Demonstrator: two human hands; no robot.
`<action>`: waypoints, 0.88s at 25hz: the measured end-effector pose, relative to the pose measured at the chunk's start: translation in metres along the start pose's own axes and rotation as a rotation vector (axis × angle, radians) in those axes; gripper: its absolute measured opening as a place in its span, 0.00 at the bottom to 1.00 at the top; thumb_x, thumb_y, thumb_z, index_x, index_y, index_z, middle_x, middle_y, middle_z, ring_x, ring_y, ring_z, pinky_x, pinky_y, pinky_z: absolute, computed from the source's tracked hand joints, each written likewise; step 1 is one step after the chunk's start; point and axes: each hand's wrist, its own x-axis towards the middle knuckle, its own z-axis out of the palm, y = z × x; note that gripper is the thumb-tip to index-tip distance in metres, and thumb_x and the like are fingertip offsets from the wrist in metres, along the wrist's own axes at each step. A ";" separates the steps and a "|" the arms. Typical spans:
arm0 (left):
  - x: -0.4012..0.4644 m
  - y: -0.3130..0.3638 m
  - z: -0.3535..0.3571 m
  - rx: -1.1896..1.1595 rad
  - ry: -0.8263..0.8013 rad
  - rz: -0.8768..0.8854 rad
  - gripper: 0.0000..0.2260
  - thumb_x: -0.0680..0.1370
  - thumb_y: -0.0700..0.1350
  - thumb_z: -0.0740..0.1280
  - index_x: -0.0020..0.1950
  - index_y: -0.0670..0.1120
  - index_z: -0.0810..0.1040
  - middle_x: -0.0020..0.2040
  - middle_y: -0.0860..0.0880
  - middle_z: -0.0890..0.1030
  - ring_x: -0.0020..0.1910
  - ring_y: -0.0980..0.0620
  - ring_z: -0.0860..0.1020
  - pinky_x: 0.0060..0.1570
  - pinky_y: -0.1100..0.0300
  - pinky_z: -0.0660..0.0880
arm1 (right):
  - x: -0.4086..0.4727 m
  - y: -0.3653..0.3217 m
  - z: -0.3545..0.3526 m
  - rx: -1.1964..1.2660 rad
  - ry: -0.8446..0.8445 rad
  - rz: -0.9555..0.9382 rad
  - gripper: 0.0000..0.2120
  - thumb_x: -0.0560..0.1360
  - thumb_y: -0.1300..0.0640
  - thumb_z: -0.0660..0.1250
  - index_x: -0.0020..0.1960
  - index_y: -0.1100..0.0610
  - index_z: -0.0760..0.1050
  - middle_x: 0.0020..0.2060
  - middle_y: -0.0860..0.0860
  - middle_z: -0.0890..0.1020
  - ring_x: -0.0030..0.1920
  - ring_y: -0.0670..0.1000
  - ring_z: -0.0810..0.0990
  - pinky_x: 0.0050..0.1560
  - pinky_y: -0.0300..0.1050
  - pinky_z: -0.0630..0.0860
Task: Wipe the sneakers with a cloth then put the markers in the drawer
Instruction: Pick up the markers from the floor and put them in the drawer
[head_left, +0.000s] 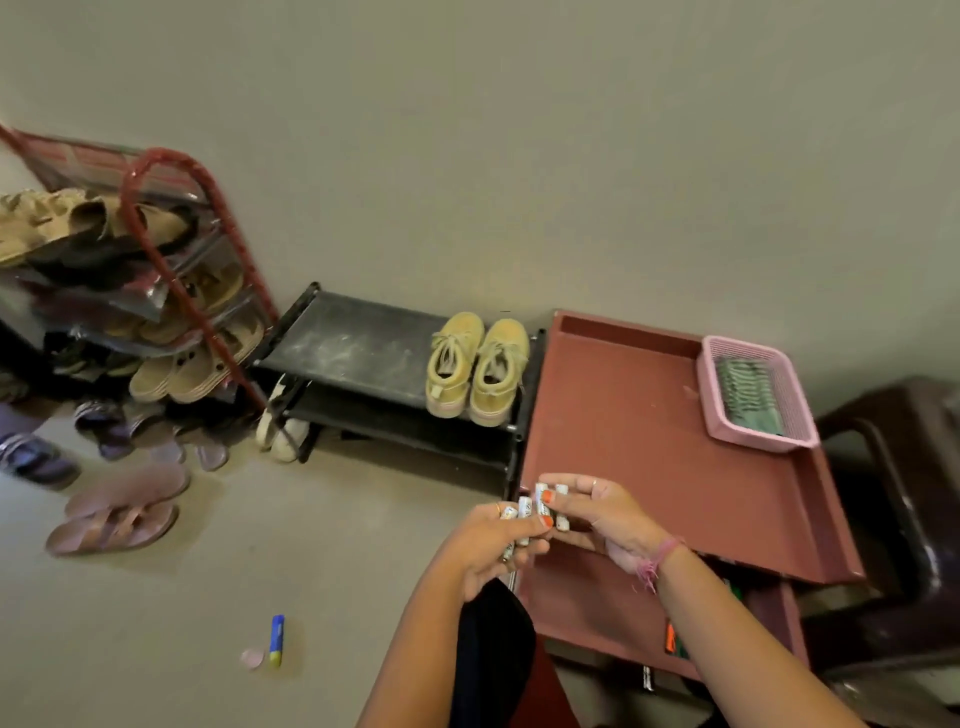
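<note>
Holding a bunch of markers (537, 512) between both hands, left hand (498, 543) and right hand (610, 519) each curled round them, just over the near-left corner of the red cabinet top (623, 415). Best keeping the bunch squared, lowering into the open drawer (587, 603) below. Watching the top's near edge overhanging; sneakers (478, 369) sitting on the black rack's right end, well apart.

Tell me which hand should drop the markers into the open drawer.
Right, probably: the right hand is nearer the open drawer below it and touches the markers. The left hand sits farther from it.
</note>
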 end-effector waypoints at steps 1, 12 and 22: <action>0.001 -0.004 0.012 0.027 -0.019 -0.012 0.10 0.76 0.42 0.71 0.56 0.41 0.80 0.48 0.45 0.85 0.40 0.57 0.82 0.35 0.69 0.73 | -0.011 0.005 -0.011 0.036 0.027 0.003 0.14 0.72 0.61 0.71 0.57 0.57 0.79 0.50 0.56 0.84 0.47 0.50 0.82 0.52 0.48 0.80; -0.001 -0.057 0.121 0.015 -0.068 -0.130 0.10 0.78 0.39 0.68 0.58 0.36 0.78 0.51 0.39 0.84 0.46 0.47 0.84 0.44 0.60 0.82 | -0.100 0.057 -0.106 0.370 0.245 0.021 0.13 0.73 0.64 0.70 0.57 0.59 0.79 0.49 0.57 0.84 0.47 0.52 0.81 0.51 0.47 0.79; -0.012 -0.093 0.158 -0.303 0.114 -0.079 0.14 0.79 0.49 0.67 0.55 0.38 0.78 0.51 0.40 0.81 0.49 0.48 0.81 0.52 0.54 0.77 | -0.139 0.094 -0.161 0.544 0.314 0.027 0.09 0.75 0.67 0.66 0.55 0.62 0.77 0.47 0.60 0.81 0.50 0.57 0.81 0.51 0.54 0.79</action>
